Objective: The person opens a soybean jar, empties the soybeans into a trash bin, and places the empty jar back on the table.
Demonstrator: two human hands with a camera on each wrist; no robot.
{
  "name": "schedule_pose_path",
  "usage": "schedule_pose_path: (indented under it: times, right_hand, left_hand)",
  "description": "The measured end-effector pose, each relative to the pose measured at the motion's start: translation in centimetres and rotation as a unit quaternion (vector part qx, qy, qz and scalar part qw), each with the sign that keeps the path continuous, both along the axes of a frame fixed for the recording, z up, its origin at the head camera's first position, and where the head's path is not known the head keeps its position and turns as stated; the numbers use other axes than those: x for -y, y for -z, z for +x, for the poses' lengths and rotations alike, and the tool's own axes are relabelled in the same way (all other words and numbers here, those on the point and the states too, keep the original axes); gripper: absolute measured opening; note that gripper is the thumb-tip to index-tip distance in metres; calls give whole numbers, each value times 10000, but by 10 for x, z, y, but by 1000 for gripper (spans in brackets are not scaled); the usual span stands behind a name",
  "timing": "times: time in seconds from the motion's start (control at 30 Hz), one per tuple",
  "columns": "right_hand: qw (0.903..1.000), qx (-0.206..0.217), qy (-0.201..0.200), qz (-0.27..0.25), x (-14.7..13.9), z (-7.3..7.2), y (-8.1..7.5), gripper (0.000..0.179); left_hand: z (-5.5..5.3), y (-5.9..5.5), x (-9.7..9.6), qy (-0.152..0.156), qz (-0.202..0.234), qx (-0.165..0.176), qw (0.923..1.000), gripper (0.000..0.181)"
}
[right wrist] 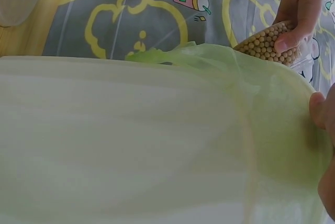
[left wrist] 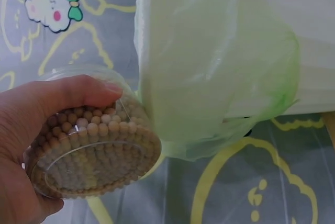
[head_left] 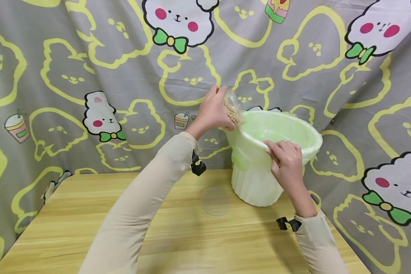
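Observation:
My left hand (head_left: 213,109) grips a clear jar (head_left: 233,107) of small beige balls (left wrist: 91,124), tilted beside the rim of a white bin (head_left: 257,186). The left wrist view shows the thumb across the jar's side and its round base toward the camera. A pale green bin liner (head_left: 241,150) lines the bin and folds over its rim. At the near side of that rim, my right hand (head_left: 287,163) holds the edge with its fingers curled over it. Whether any balls leave the jar cannot be seen; its mouth faces the bin.
A clear round lid (head_left: 215,201) lies flat on the wooden table (head_left: 102,205), left of the bin. Behind stands a grey curtain (head_left: 130,87) with cartoon figures, close to the bin and jar. Black straps (head_left: 198,163) circle both wrists.

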State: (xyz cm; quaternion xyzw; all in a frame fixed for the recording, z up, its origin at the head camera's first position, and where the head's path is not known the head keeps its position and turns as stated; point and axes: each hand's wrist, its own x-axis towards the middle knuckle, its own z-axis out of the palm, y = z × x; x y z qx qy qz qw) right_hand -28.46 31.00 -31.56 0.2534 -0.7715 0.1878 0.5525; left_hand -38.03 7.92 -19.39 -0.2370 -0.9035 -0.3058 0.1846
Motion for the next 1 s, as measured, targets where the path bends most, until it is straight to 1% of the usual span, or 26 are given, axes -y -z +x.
schedule_pose_path:
  times: [0.13, 0.37, 0.53, 0.77, 1.0]
  right_hand:
    - [9999, -43, 19, 101, 0, -1, 0, 17]
    - [10000, 18, 58, -22, 1, -1, 0, 17]
    - [9999, -49, 84, 93, 0, -1, 0, 16]
    - [9999, -80, 90, 106, -2, -1, 1, 15]
    - [9998, -110, 68, 162, -2, -2, 1, 15]
  left_hand:
    - [1, -4, -1, 2, -196, -21, 9998, 124]
    - [3, -9, -3, -76, -570, -13, 9983, 126]
    - [4, -11, -6, -133, -748, -36, 9971, 126]
    - [4, -12, -11, -163, -830, -115, 9963, 130]
    - [4, -13, -12, -150, -881, -172, 9958, 127]
